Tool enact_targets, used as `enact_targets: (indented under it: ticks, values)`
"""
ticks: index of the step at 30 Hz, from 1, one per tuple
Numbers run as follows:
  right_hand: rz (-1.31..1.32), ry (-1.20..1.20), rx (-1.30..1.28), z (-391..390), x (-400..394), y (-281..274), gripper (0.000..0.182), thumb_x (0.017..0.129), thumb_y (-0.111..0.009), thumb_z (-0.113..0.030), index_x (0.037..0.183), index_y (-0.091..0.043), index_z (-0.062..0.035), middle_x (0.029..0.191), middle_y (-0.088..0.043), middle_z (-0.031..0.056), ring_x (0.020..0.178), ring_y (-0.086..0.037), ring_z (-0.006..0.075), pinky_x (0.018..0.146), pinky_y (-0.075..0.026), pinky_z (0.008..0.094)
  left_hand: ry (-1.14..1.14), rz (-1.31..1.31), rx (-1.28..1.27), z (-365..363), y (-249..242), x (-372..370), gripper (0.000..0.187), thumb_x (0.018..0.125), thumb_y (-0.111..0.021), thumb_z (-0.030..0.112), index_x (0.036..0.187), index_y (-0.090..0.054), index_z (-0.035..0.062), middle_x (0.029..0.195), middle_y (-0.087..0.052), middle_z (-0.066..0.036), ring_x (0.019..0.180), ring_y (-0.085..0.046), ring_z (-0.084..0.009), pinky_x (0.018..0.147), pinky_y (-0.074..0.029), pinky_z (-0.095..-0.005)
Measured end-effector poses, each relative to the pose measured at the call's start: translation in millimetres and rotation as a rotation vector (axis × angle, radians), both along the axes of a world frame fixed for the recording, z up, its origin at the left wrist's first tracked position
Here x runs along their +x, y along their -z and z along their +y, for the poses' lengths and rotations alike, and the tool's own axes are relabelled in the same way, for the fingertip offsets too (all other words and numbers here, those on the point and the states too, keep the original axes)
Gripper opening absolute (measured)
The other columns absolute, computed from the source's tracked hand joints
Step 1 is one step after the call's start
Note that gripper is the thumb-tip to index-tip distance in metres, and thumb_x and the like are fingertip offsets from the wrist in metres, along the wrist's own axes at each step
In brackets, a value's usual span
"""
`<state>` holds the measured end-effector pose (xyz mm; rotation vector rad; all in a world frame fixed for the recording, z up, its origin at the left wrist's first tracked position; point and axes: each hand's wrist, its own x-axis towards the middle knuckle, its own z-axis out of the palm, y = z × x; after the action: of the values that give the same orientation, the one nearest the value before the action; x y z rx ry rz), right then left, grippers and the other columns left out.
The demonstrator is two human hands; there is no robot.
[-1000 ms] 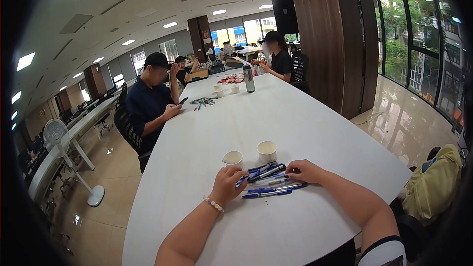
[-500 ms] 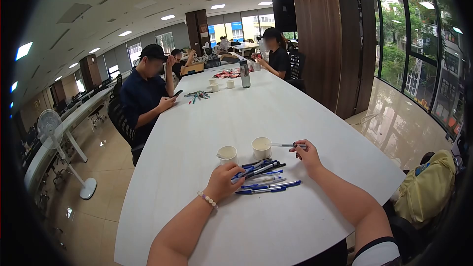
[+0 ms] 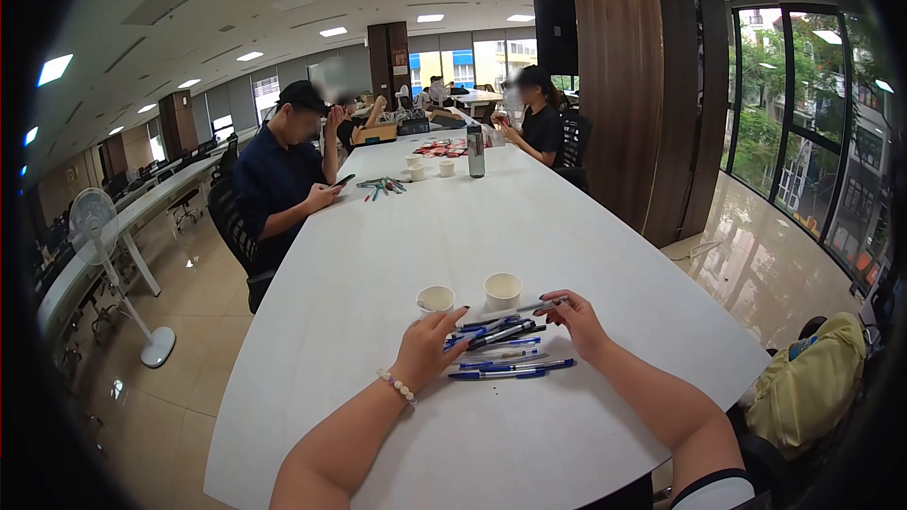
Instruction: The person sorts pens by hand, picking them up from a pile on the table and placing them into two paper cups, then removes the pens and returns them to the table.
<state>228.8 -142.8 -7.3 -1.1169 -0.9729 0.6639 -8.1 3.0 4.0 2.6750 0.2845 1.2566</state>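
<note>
My right hand (image 3: 578,323) pinches a clear-barrelled pen (image 3: 529,309), held nearly level just above the pile, its far end pointing left. At the left edge of the pile of blue and black pens (image 3: 501,332) is my left hand (image 3: 427,348), thumb and index finger apart, wearing a beaded bracelet. Several more pens (image 3: 515,371) lie side by side below the pile. Two white paper cups stand behind the pens: the left cup (image 3: 436,299) has something thin inside, and the right cup (image 3: 503,290) shows no contents that I can make out.
Across the white table (image 3: 406,255), a person (image 3: 283,170) on the left holds a phone. Another person (image 3: 540,127) sits at the back right. Between them are loose pens (image 3: 383,186), small cups (image 3: 416,168), red packets (image 3: 441,148) and a bottle (image 3: 475,153). A yellow bag (image 3: 808,382) is at the right.
My right hand has moved slightly left and down with its pen, now over the pile. My left hand's index finger has lifted away from the pens. The view has shifted slightly.
</note>
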Motion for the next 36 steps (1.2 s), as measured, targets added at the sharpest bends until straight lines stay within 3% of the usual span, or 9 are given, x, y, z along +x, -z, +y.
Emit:
enact_targets:
  ticks: [3, 7, 14, 16, 20, 23, 27, 29, 36]
  values:
    - [0.008, -0.191, -0.026, 0.5, -11.3, -2.6, 0.020, 0.095, -0.050, -0.015, 0.109, -0.060, -0.0048, 0.095, -0.067, 0.0057, 0.082, -0.052, 0.0086, 0.078, -0.040, 0.0246, 0.014, -0.006, 0.026, -1.5, -1.3, 0.0, 0.020, 0.078, -0.070, 0.015, 0.096, -0.063, 0.0079, 0.086, -0.061, -0.007, 0.073, -0.059, -0.0252, 0.066, -0.048, -0.0353]
    - [-0.038, -0.203, -0.079, 0.8, -16.3, -4.8, 0.021, 0.096, -0.050, -0.016, 0.111, -0.059, -0.0051, 0.093, -0.067, 0.0052, 0.082, -0.052, 0.0092, 0.079, -0.040, 0.0247, 0.080, 0.042, 0.048, 4.3, 5.9, 2.0, 0.012, 0.080, -0.068, 0.013, 0.088, -0.061, 0.0074, 0.084, -0.060, -0.007, 0.071, -0.058, -0.0259, 0.064, -0.046, -0.0364]
    - [-0.186, -0.036, -0.190, -3.5, 11.0, 2.0, 0.025, 0.093, -0.056, -0.020, 0.114, -0.059, -0.0073, 0.100, -0.062, 0.0034, 0.088, -0.050, 0.0123, 0.083, -0.042, 0.0284, -0.003, -0.229, 0.040, 6.1, -5.2, -3.2, 0.005, 0.081, -0.065, 0.008, 0.083, -0.061, 0.0086, 0.072, -0.059, -0.005, 0.060, -0.053, -0.0228, 0.057, -0.041, -0.0343]
    - [-0.807, 0.177, -0.378, -7.2, 24.7, 5.0, 0.030, 0.086, -0.062, -0.020, 0.114, -0.060, -0.0099, 0.103, -0.060, 0.0055, 0.091, -0.052, 0.0172, 0.085, -0.043, 0.0311, -0.046, -0.337, 0.024, 9.0, -13.6, -2.2, 0.006, 0.081, -0.065, 0.005, 0.082, -0.060, 0.0081, 0.070, -0.058, -0.006, 0.056, -0.049, -0.0220, 0.055, -0.039, -0.0336]
    - [-1.017, 0.108, -0.403, -8.0, 17.8, 0.7, 0.032, 0.081, -0.066, -0.021, 0.111, -0.062, -0.0115, 0.107, -0.058, 0.0084, 0.100, -0.053, 0.0244, 0.089, -0.044, 0.0360, -0.126, -0.528, -0.107, 19.0, -22.4, -7.8, 0.007, 0.080, -0.066, 0.005, 0.084, -0.061, 0.0094, 0.070, -0.059, -0.003, 0.054, -0.049, -0.0176, 0.055, -0.038, -0.0321]
    - [-1.029, 0.134, -0.326, -5.8, 9.9, 1.0, 0.032, 0.079, -0.068, -0.020, 0.110, -0.063, -0.0126, 0.107, -0.058, 0.0080, 0.099, -0.054, 0.0257, 0.089, -0.044, 0.0369, -0.233, -0.439, 0.101, 24.9, -21.4, -12.2, 0.010, 0.079, -0.069, 0.009, 0.087, -0.064, 0.0123, 0.069, -0.060, 0.001, 0.059, -0.056, -0.0159, 0.056, -0.037, -0.0313]
    - [-1.201, 0.199, -0.199, 1.8, 3.1, 5.6, 0.027, 0.078, -0.069, -0.018, 0.104, -0.064, -0.0130, 0.105, -0.059, 0.0059, 0.097, -0.054, 0.0247, 0.086, -0.044, 0.0366, -0.308, -0.248, 0.106, 34.0, 0.6, -11.9, 0.017, 0.080, -0.068, 0.011, 0.096, -0.066, 0.0141, 0.077, -0.060, 0.001, 0.068, -0.056, -0.0150, 0.060, -0.037, -0.0311]
    - [-1.264, 0.185, -0.174, 6.3, 5.2, 10.0, 0.022, 0.077, -0.069, -0.016, 0.098, -0.065, -0.0126, 0.101, -0.059, 0.0039, 0.095, -0.054, 0.0235, 0.081, -0.043, 0.0359, -0.453, -0.102, 0.179, 32.9, 7.8, -7.9, 0.030, 0.081, -0.067, 0.016, 0.111, -0.064, 0.0170, 0.094, -0.057, 0.000, 0.083, -0.053, -0.0154, 0.071, -0.036, -0.0334]
    - [-1.291, 0.173, -0.205, 4.9, 0.0, 6.9, 0.019, 0.077, -0.068, -0.015, 0.095, -0.064, -0.0129, 0.100, -0.057, 0.0023, 0.096, -0.053, 0.0227, 0.084, -0.040, 0.0364, -0.400, -0.256, 0.388, 18.4, 7.2, -11.0, 0.045, 0.075, -0.069, 0.022, 0.118, -0.056, 0.0172, 0.112, -0.049, -0.003, 0.101, -0.045, -0.0182, 0.085, -0.029, -0.0390]
